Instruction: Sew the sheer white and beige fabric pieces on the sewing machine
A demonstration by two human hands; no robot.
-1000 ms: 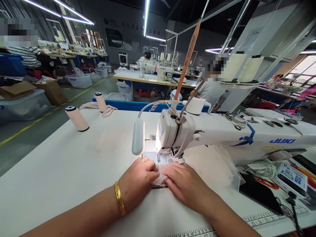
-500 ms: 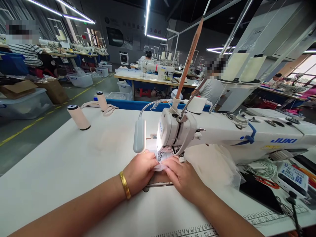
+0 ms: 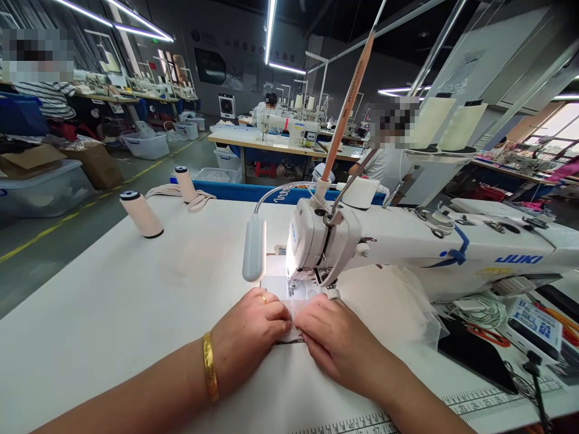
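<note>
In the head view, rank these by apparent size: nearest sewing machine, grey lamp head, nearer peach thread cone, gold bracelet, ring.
1. Sewing machine
2. Lamp head and thread cone: too alike to rank
3. Gold bracelet
4. Ring

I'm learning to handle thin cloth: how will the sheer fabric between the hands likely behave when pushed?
The fabric is probably light and floppy, being see-through. It may bunch easily: similar cloth beside the sewing machine lies in loose folds.

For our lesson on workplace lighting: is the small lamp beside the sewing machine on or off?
On: the lamp glows along its right edge, and the sewing machine is brightly lit beside it.
</note>
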